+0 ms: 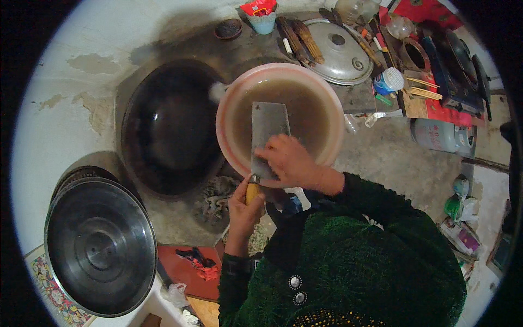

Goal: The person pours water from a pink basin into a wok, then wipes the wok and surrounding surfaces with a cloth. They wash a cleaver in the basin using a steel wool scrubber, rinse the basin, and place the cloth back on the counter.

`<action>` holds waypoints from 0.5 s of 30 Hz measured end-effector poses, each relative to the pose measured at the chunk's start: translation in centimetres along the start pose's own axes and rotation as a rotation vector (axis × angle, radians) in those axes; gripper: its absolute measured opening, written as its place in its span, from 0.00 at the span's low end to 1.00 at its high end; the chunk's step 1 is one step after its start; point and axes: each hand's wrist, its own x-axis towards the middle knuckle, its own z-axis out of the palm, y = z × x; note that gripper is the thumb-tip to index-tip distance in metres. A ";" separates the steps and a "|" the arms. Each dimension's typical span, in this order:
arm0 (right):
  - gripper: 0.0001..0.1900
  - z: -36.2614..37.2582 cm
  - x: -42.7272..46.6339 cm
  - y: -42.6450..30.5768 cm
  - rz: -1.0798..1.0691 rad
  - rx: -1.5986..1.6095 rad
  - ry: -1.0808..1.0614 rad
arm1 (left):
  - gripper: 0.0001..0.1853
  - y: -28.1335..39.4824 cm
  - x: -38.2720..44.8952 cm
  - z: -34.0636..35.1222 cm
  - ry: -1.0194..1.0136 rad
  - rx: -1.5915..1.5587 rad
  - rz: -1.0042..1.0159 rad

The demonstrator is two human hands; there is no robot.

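My left hand (245,210) is closed around the yellow handle of a broad cleaver (269,122), whose blade points away from me over a basin. My right hand (290,161) lies on the flat of the blade near its lower half, fingers bent; whether anything is under them cannot be seen. Beneath the blade, the pinkish-white basin (334,102) holds cloudy brownish water. Part of its near rim is hidden by my hands.
Left of the basin is a large dark wok (171,126); a big round metal lid (100,245) leans lower left. Behind stand a domed metal lid (337,51), brushes (306,41) and a pale blue cup (262,23). A gas cylinder (435,134) is at the right.
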 end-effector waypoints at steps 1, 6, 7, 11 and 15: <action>0.15 0.0 0.1 0.0 -0.005 0.029 -0.120 | 0.28 -0.1 0.1 0.0 0.014 0.033 0.007; 0.17 0.0 0.4 0.1 0.013 -0.026 0.029 | 0.28 -0.6 0.1 -0.3 -0.021 -0.014 0.007; 0.18 0.0 0.5 0.2 0.075 -0.055 0.125 | 0.28 -0.6 0.0 -0.4 -0.001 0.017 0.005; 0.19 -0.1 0.5 0.4 -0.014 0.032 -0.076 | 0.29 -0.5 0.1 -0.2 0.018 0.039 0.015; 0.20 0.0 0.5 0.5 0.017 0.005 0.008 | 0.28 -0.2 0.1 -0.2 0.003 0.045 -0.022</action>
